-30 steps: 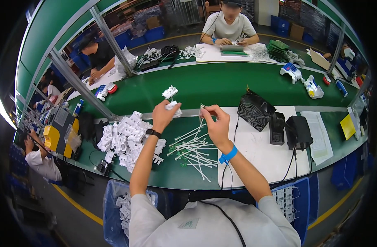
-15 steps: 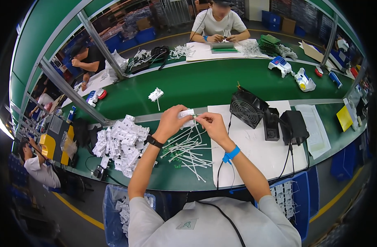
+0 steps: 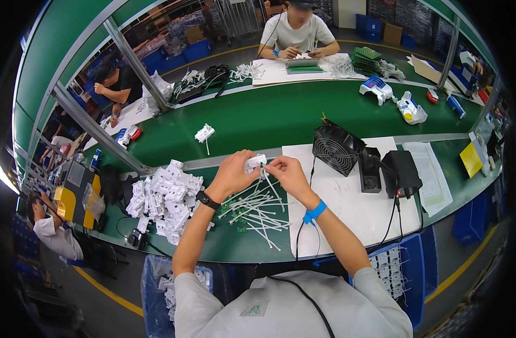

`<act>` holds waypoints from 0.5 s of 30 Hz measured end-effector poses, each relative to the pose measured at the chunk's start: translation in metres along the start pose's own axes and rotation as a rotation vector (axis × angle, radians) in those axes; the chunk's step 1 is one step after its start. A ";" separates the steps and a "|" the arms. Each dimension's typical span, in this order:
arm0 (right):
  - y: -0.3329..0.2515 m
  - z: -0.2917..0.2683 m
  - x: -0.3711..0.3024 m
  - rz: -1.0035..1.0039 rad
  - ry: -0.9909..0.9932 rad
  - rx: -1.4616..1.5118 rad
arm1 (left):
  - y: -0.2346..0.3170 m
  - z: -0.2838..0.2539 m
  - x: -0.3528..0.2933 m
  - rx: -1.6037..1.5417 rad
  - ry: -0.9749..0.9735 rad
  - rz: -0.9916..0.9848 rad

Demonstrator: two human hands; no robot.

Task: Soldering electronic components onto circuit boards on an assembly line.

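My left hand (image 3: 233,173) is closed around a white plastic housing (image 3: 254,162), holding it above the bench near the metal rail. At the housing's right end, my right hand (image 3: 290,174) pinches a small green circuit board, mostly covered by the fingertips. White wires (image 3: 273,188) hang down from it. Below my hands lies a loose heap of white cables (image 3: 260,217) with small green boards at their ends. To the left of my left wrist is a pile of white plastic housings (image 3: 165,197).
A black fan (image 3: 338,149) and a black power box (image 3: 404,173) stand on white board at right. On the green conveyor lies a white part (image 3: 204,133) with a wire. Blue bins (image 3: 412,270) sit below the bench edge. A co-worker (image 3: 297,31) sits opposite.
The housing has turned slightly in my left hand, and less of the green board shows at my right fingertips. Both hands stay close together. The whole view has shifted a little.
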State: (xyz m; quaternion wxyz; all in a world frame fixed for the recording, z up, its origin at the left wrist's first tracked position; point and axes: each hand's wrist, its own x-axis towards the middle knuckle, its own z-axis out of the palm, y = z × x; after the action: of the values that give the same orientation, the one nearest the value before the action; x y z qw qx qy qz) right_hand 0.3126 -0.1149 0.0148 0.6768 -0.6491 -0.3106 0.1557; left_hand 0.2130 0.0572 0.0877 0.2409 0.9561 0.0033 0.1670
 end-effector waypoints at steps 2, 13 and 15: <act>-0.002 0.000 -0.002 -0.010 0.045 -0.099 | 0.003 0.000 -0.001 0.018 -0.012 -0.023; 0.008 -0.015 -0.005 0.187 0.044 0.270 | 0.003 0.029 0.015 -0.130 0.084 -0.156; -0.007 -0.024 -0.012 0.282 -0.035 0.246 | 0.005 0.039 0.023 -0.047 0.206 -0.196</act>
State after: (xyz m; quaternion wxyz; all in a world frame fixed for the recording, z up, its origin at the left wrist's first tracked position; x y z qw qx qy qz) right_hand 0.3175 -0.1415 0.0200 0.7169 -0.5958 -0.2071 0.2970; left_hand 0.2469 0.0372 0.0649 0.2768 0.9230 0.1172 0.2400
